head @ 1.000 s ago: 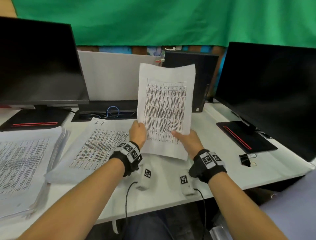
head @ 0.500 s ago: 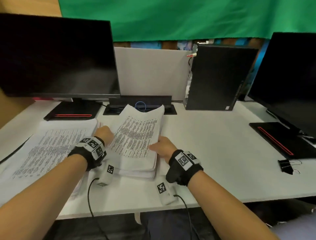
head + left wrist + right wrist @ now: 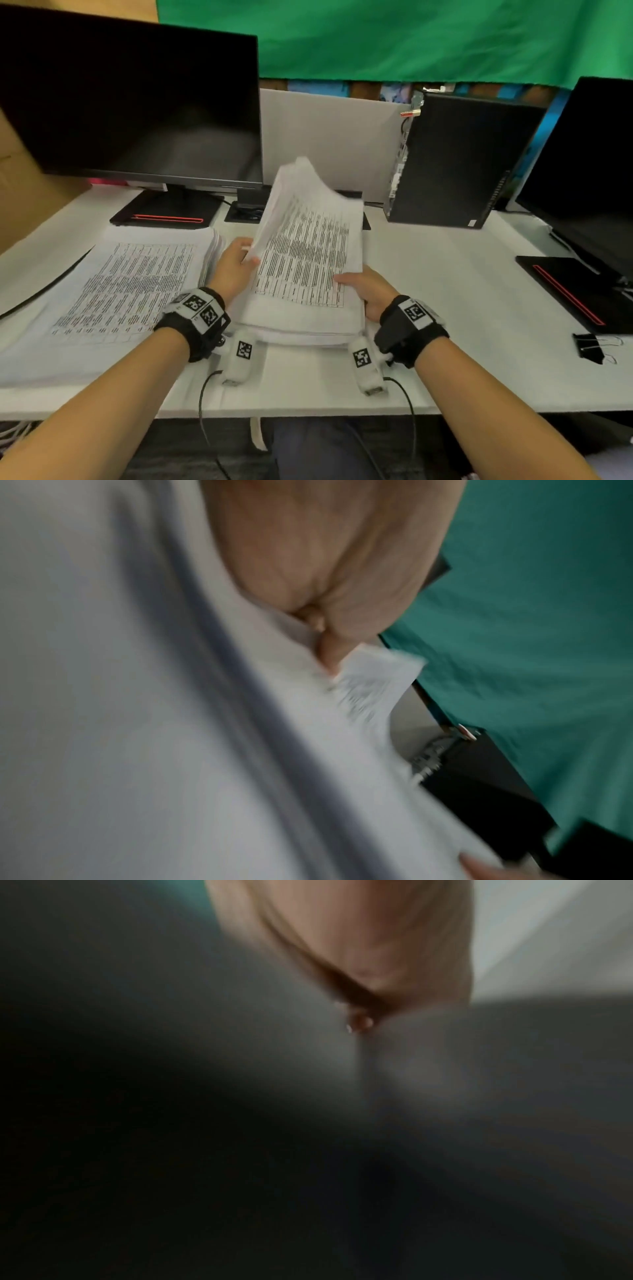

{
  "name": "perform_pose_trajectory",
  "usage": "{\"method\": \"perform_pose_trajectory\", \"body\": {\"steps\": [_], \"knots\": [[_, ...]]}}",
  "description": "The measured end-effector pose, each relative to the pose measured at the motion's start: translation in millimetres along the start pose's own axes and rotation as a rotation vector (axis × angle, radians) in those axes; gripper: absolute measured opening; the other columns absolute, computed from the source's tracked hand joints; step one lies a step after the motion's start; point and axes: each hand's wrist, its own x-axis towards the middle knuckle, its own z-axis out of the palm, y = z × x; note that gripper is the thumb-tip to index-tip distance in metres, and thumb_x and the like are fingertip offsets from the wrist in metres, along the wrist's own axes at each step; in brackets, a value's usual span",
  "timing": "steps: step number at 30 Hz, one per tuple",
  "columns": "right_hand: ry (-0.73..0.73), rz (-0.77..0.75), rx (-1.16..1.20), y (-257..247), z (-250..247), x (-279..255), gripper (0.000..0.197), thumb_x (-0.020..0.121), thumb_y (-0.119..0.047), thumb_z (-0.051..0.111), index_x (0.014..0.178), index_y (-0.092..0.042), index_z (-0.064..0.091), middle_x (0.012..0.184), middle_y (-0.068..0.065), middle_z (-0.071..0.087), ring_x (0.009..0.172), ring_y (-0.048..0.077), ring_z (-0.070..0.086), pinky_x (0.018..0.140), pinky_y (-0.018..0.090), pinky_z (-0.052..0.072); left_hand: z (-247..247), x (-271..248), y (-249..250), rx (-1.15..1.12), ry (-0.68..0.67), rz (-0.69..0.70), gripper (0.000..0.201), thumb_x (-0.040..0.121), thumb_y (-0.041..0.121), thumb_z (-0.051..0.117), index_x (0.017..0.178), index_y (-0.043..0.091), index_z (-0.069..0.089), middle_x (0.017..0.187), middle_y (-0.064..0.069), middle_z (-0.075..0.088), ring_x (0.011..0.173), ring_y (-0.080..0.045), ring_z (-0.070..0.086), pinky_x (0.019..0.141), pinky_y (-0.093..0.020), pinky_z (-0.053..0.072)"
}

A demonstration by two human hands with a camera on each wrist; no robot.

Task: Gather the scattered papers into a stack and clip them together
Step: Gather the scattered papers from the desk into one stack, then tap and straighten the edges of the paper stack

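Observation:
A thick stack of printed papers (image 3: 305,260) is tilted up off the white desk (image 3: 445,308) in the middle, its far end raised and its near edge low. My left hand (image 3: 236,263) grips the stack's left edge, thumb on top. My right hand (image 3: 366,291) grips its lower right corner. A second pile of printed papers (image 3: 116,291) lies flat at the left. A black binder clip (image 3: 591,347) lies at the desk's right edge, clear of both hands. The left wrist view is blurred, showing my hand (image 3: 329,642) on the paper (image 3: 369,685). The right wrist view is dark and blurred.
A dark monitor (image 3: 130,102) stands at the back left, another monitor (image 3: 589,164) at the right. A black computer tower (image 3: 455,161) stands behind the stack. A cable port (image 3: 246,214) sits in the desk behind the papers.
One second ago both hands held a single sheet upright; it went down onto the pile. Now both hands have lifted the whole stack, its far end rising off the desk.

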Motion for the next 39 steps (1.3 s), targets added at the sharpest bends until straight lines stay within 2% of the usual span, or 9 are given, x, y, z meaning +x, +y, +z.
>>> {"method": "perform_pose_trajectory", "body": {"steps": [6,11,15,19,23,26,30,35,39], "knots": [[0.066,-0.511,-0.016,-61.3,11.3,-30.3,0.044,0.094,-0.016,0.063,0.135,-0.026,0.049,0.134,-0.001,0.062,0.124,0.018,0.059,0.108,0.048,0.044,-4.6,-18.3,70.8,-0.308,0.046,0.329,0.037,0.1,0.019,0.043,0.134,0.022,0.031,0.12,0.013,0.052,0.1,0.008,0.057,0.081,-0.015,0.052],[0.087,-0.629,-0.098,-71.6,16.3,-46.8,0.059,0.088,-0.032,0.069,0.142,-0.019,0.047,0.135,-0.002,0.061,0.126,0.016,0.058,0.108,0.049,0.044,-6.7,-23.9,89.0,-0.341,0.068,0.401,0.042,0.097,0.019,0.051,0.129,0.034,0.028,0.116,0.024,0.048,0.097,0.025,0.052,0.076,-0.001,0.045],[0.017,-0.497,-0.043,-53.0,3.6,-44.5,0.064,0.08,-0.034,0.077,0.137,-0.021,0.052,0.129,-0.001,0.066,0.121,0.018,0.062,0.107,0.05,0.045,-14.4,-20.3,57.3,-0.312,-0.066,0.226,0.047,0.091,0.023,0.061,0.131,0.031,0.038,0.127,0.011,0.053,0.116,-0.006,0.053,0.104,-0.033,0.041],[0.08,-0.36,-0.153,-28.3,8.4,-34.5,0.086,0.057,-0.06,0.085,0.13,-0.024,0.058,0.125,-0.004,0.068,0.118,0.017,0.062,0.107,0.049,0.045,-3.6,-20.3,42.2,-0.214,-0.164,0.064,0.038,0.089,0.027,0.063,0.123,0.032,0.046,0.115,0.014,0.055,0.111,-0.008,0.05,0.102,-0.031,0.037],[0.172,-0.392,-0.083,-31.5,10.0,-23.1,0.037,0.082,-0.022,0.078,0.117,-0.019,0.067,0.113,0.0,0.073,0.105,0.015,0.07,0.097,0.037,0.054,-9.7,-3.4,40.2,-0.192,-0.082,-0.048,0.073,0.073,0.056,0.071,0.132,0.019,0.052,0.126,0.002,0.062,0.112,-0.015,0.059,0.101,-0.039,0.044],[0.234,-0.281,-0.039,-19.1,-2.2,-9.1,0.037,0.084,-0.011,0.075,0.119,-0.008,0.067,0.111,0.009,0.073,0.101,0.023,0.071,0.095,0.041,0.055,-50.1,19.6,18.5,-0.105,0.159,-0.138,0.048,0.083,0.031,0.069,0.124,0.01,0.055,0.117,-0.002,0.06,0.102,-0.018,0.058,0.091,-0.035,0.048],[0.33,-0.086,-0.045,9.2,-22.9,3.7,0.035,0.084,-0.006,0.074,0.118,-0.003,0.066,0.114,0.018,0.07,0.101,0.033,0.068,0.096,0.049,0.053,-164.1,80.5,-93.5,0.335,0.471,-0.503,0.091,0.057,0.048,0.064,0.137,0.011,0.039,0.135,-0.015,0.051,0.116,-0.038,0.054,0.095,-0.052,0.047],[0.337,-0.004,-0.038,20.1,-36.4,5.5,0.036,0.089,-0.005,0.068,0.124,0.0,0.062,0.108,0.017,0.069,0.095,0.031,0.067,0.087,0.039,0.053,-199.4,15.3,-78.6,0.722,0.194,-0.705,0.045,0.098,0.023,0.047,0.133,-0.006,0.047,0.139,-0.023,0.046,0.125,-0.036,0.048,0.102,-0.039,0.038],[0.346,-0.021,0.0,8.9,-44.4,4.1,0.037,0.092,-0.011,0.066,0.128,-0.003,0.06,0.112,0.018,0.07,0.099,0.034,0.068,0.09,0.047,0.054,-193.7,8.7,-81.8,0.636,0.187,-0.67,0.047,0.095,0.028,0.053,0.127,-0.007,0.051,0.134,-0.027,0.05,0.119,-0.04,0.05,0.098,-0.041,0.04]]}}
